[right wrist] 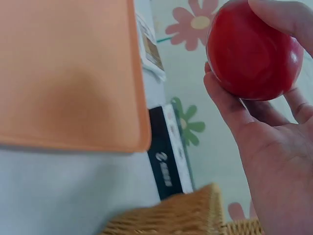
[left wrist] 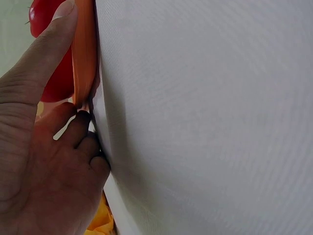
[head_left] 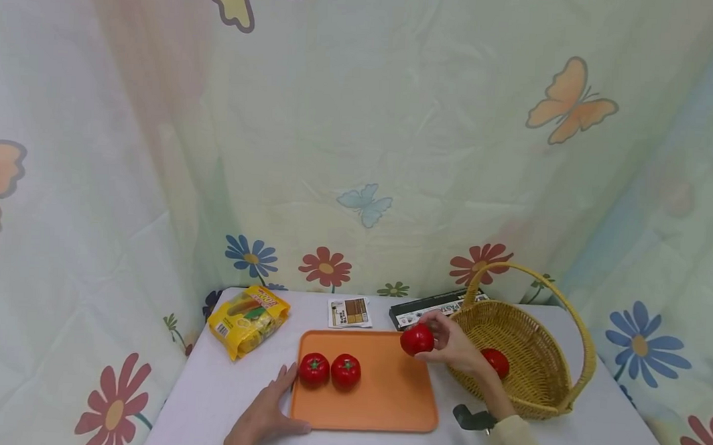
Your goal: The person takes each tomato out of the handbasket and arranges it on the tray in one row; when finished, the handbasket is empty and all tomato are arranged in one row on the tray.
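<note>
In the head view an orange tray (head_left: 379, 383) lies on the table with two red tomatoes (head_left: 314, 369) side by side on its left part. My left hand (head_left: 267, 408) rests at the tray's left front corner, thumb along the front edge, fingers against the left side. The left wrist view shows that thumb (left wrist: 41, 54) stretched over the tray rim (left wrist: 85, 54). My right hand (head_left: 447, 342) holds another tomato (head_left: 416, 339) above the tray's right back corner, thumb on one side and fingers on the other. One more tomato (head_left: 496, 363) lies in the wicker basket (head_left: 533, 336), partly behind my forearm.
The basket's tall handle (head_left: 586, 352) arches up at the right. Behind the tray lie a black-and-white pasta box (head_left: 415, 311) and a small white-and-brown packet (head_left: 350, 313). A yellow bag (head_left: 248, 321) lies at the back left. A patterned curtain (head_left: 360, 130) surrounds the table.
</note>
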{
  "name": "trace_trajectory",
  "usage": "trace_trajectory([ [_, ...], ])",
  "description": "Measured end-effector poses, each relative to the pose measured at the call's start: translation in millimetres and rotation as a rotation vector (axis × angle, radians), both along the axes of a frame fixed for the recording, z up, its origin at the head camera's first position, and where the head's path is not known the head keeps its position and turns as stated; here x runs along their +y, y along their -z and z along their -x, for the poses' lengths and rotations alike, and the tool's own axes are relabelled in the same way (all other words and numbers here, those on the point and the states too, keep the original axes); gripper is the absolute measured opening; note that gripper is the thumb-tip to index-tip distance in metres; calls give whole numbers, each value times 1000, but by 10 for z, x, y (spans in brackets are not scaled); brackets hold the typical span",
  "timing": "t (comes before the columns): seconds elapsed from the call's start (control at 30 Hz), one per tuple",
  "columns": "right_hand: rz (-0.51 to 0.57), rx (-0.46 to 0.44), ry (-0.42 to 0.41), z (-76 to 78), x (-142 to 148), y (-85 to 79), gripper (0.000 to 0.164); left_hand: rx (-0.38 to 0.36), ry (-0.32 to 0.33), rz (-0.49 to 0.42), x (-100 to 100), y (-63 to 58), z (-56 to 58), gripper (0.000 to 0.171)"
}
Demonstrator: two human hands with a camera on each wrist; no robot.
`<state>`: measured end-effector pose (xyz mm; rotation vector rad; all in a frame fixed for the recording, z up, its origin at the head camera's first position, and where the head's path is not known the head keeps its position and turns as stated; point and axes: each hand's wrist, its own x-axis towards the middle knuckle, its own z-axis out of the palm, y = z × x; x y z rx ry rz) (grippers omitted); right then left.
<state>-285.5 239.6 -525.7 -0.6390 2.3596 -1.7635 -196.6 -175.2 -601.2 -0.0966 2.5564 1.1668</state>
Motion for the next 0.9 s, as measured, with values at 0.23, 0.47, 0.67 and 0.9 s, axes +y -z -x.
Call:
trace_trajectory([
  [0.23, -32, -1, -23, -29, -140, 135, 77, -3, 5, -3, -1, -3, 12, 125],
  [0.47, -57, -10, -18, -54, -244, 240, 68, -5, 1, -3, 0, -13, 10, 126],
  [0.67, -46, -92, 31, -95, -348, 348, 74, -6, -1, 4, 1, -26, 3, 126],
  [0.9, -30, -90, -42, -116, -421, 435, 73, -12, -12, 19, 10, -32, -2, 126],
])
